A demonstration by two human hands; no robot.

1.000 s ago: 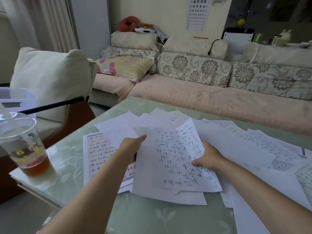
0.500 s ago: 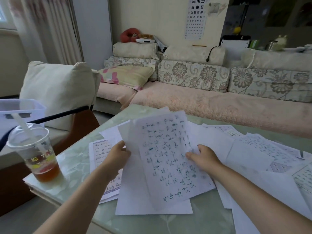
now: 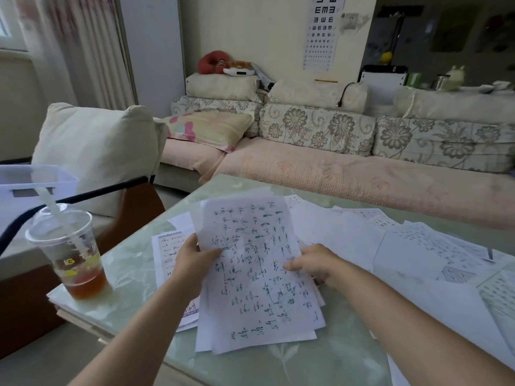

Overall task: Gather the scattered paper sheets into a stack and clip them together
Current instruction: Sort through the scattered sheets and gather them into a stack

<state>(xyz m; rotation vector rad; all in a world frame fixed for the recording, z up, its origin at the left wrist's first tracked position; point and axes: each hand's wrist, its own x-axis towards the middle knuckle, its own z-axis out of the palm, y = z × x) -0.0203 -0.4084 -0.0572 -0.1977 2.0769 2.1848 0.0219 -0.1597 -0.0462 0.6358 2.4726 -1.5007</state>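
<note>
Handwritten sheets held above table, left edge gripped by left hand, thumb on top, right edge pinched by right hand, other sheets scattered on table at the right, approx. half-empty drink cup at left corner.

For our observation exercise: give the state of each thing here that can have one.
Held sheets: gathered, gripped at both side edges.
Left hand: grips held sheets.
Right hand: grips held sheets.
Loose sheets: scattered flat on table.
Cup: upright, lidded, partly full.
</note>
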